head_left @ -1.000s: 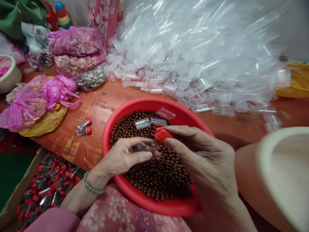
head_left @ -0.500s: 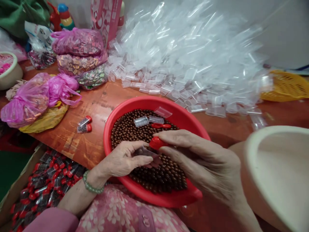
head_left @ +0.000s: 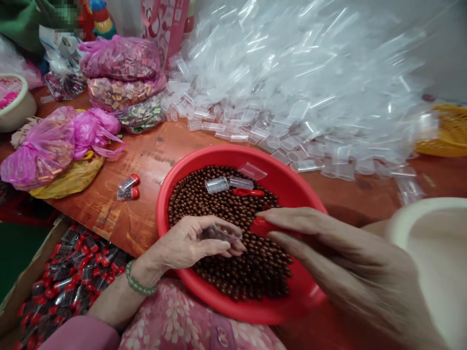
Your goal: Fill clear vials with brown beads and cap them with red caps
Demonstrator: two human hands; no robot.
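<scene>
A red basin (head_left: 284, 182) full of small brown beads (head_left: 226, 209) rests in front of me on the orange table. My left hand (head_left: 189, 240) is closed round a small clear vial (head_left: 221, 233), held sideways over the beads. My right hand (head_left: 328, 253) pinches a red cap (head_left: 262, 226) just right of the vial's mouth, a short gap apart. On the beads farther back lie two clear vials (head_left: 228, 183), a clear one at the rim (head_left: 251, 171) and a loose red cap (head_left: 248, 192).
A big heap of empty clear vials (head_left: 299, 82) fills the back of the table. Pink bags (head_left: 120, 58) of small packets sit at the left. Two capped vials (head_left: 127, 187) lie on the table. A box of capped vials (head_left: 69, 282) is below left; a cream bowl (head_left: 430, 253) is at right.
The red cap in my right hand was held at the vial's mouth half a second ago; it now sits a little to the right, apart from the vial. My left hand stayed put.
</scene>
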